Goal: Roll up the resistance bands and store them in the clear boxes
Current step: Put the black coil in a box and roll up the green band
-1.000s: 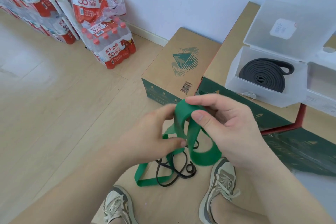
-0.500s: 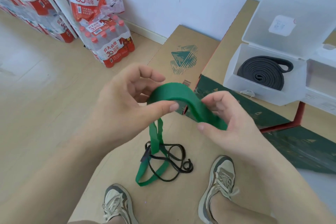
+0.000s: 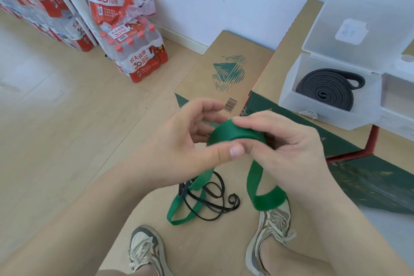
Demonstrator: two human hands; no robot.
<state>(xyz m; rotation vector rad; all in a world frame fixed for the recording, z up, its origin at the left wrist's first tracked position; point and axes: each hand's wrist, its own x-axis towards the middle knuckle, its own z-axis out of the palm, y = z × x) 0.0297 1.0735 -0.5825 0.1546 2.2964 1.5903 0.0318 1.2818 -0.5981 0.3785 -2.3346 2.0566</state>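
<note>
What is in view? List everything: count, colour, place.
green resistance band: one, green, half-rolled, held at centre
thin resistance band: one, black, on the ground under the green tail
clear boxes: two, translucent, on the right carton
rolled resistance band: one, dark grey, inside the left clear box
cardboard cartons: two, brown, by the wall
bottled-water packs: several, red-labelled, far left
shoes: two, grey, bottom edge
left hand: one, gripping the green roll
right hand: one, gripping the green roll

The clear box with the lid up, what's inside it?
A black resistance band, rolled into a flat coil, tail looping out. It covers much of the clear box floor, so anything beneath is hidden.
</note>
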